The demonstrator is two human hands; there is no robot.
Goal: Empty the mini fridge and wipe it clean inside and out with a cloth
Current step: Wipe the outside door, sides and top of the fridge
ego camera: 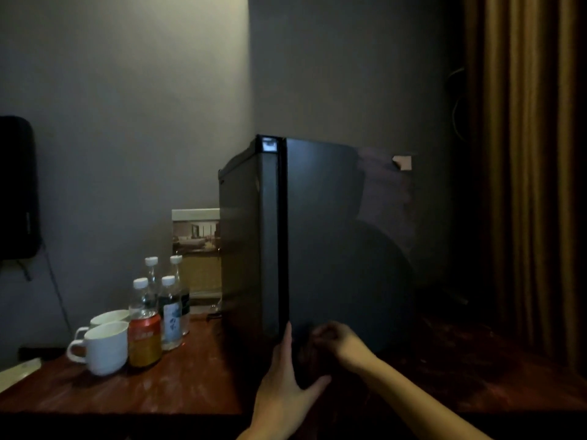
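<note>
Against left grip (282, 376), fridge door (333, 233) (dim).

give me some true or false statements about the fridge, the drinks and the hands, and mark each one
The mini fridge door hangs wide open. False: it looks shut.
Two white mugs stand on the table left of the fridge. True.
The left hand lies with straight fingers against the door's edge. True.
The can lies on its side. False: it stands upright beside the mugs.
The bottles have white caps. True.
</note>
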